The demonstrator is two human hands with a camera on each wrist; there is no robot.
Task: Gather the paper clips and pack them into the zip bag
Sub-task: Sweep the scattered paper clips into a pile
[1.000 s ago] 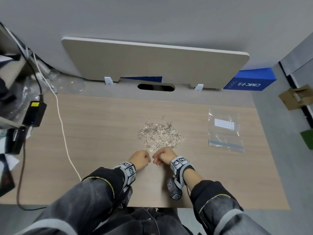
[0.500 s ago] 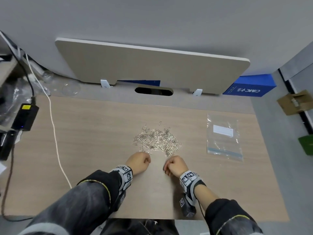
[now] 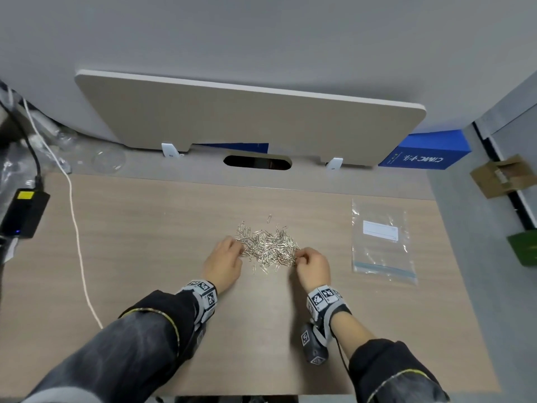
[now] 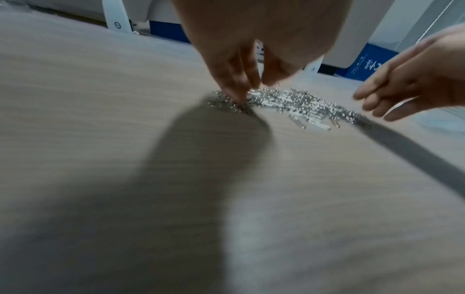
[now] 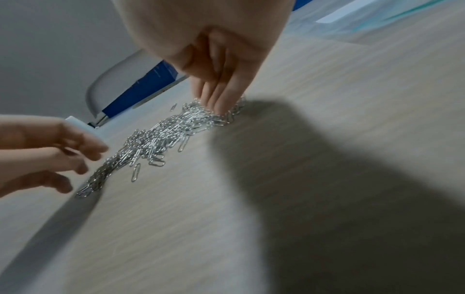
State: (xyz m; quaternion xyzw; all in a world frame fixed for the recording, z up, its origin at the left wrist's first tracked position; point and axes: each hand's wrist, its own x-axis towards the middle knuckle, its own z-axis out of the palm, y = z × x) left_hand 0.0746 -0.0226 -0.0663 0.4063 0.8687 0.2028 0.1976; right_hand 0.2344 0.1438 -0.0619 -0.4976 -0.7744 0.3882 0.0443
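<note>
A loose heap of silver paper clips point(image 3: 267, 248) lies mid-desk, with a few strays at its near edge. My left hand point(image 3: 236, 250) touches the heap's left side with its fingers stretched down onto the clips point(image 4: 297, 103). At the heap's right side my right hand point(image 3: 299, 257) rests straight fingertips point(image 5: 219, 103) in the clips point(image 5: 161, 137). Neither hand grips anything that I can see. The clear zip bag point(image 3: 380, 242) with a white label lies flat to the right, apart from both hands, its blue zip strip toward me.
A white cable point(image 3: 77, 242) and a black power adapter point(image 3: 24, 212) sit at the desk's left. An upright beige panel point(image 3: 250, 123) and a cable slot point(image 3: 257, 162) close off the back. A blue box point(image 3: 421, 155) stands behind at the right.
Both hands were curled fists together at the heap's near edge. They have moved apart and forward to its left and right sides, with the fingers now stretched onto the clips.
</note>
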